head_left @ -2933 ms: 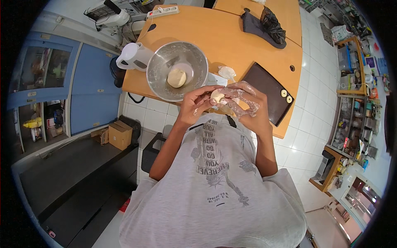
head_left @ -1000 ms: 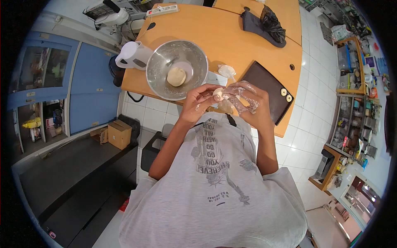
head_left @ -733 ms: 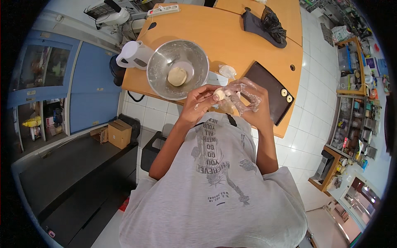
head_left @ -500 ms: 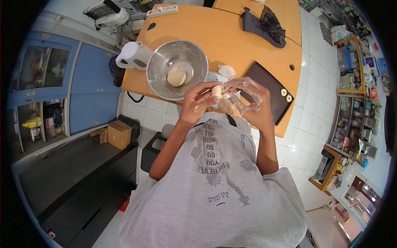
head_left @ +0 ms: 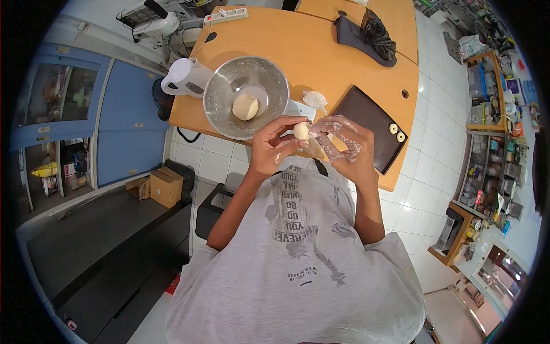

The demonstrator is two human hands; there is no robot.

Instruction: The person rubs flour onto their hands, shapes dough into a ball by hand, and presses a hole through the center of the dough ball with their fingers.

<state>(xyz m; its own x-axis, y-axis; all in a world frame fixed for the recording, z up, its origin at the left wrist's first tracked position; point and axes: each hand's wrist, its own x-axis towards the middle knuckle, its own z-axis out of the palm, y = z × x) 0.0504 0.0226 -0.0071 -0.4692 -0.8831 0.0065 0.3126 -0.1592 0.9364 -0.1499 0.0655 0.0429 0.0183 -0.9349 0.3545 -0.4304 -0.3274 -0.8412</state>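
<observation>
Dough piece (head_left: 301, 131) sits between my hands, my left hand (head_left: 272, 144) pinching it, probably to steady it. My right hand (head_left: 352, 140) arches beside it, whether gripping I can't tell; steel bowl (head_left: 276, 77) nearby, likely for easy reach.

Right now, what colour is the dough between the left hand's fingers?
The held dough is pale cream, seen best in the head view.

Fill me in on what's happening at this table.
The person's left hand pinches a small dough piece above the table's near edge. The right hand, streaked with white, is right beside it; whether it touches is hard to tell. A larger dough ball sits in the metal bowl, and two small rounds lie on the dark tray.
</observation>
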